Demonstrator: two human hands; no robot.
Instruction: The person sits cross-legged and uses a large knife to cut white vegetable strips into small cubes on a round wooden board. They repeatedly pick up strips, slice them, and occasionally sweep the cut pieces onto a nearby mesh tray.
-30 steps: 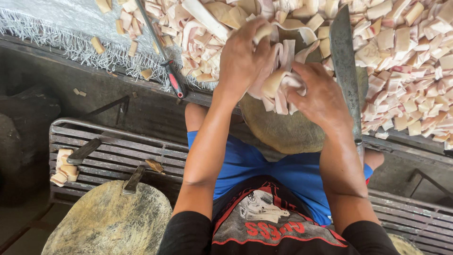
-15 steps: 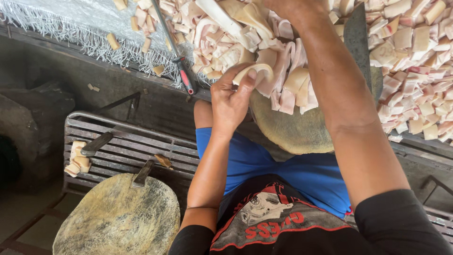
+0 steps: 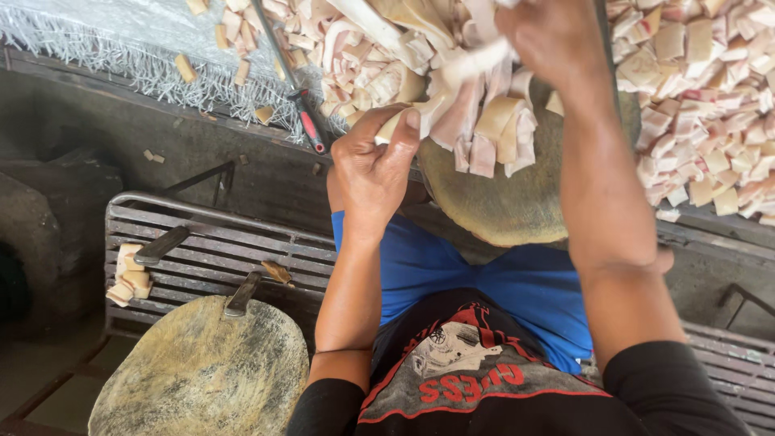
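Observation:
A round wooden chopping block (image 3: 517,202) rests over my lap, with pale pink and cream strips of cut skin (image 3: 484,121) heaped on its far side. My left hand (image 3: 375,169) curls at the block's left edge, thumb pressed on a cream strip. My right hand (image 3: 549,40) is at the top of the view, closed over a bunch of strips on the heap. A large pile of the same cut pieces (image 3: 702,97) spreads beyond the block, to the right and the back.
A knife with a red handle (image 3: 311,129) lies on the white woven sack (image 3: 97,32) at the back left. At lower left, a slatted metal bench (image 3: 210,242) carries a few cut pieces (image 3: 129,274) and a second round block (image 3: 202,371) with a knife (image 3: 242,295).
Both hands were together on the strips over the block. My right hand has moved up and away with strips; my left hand has slid to the block's left edge.

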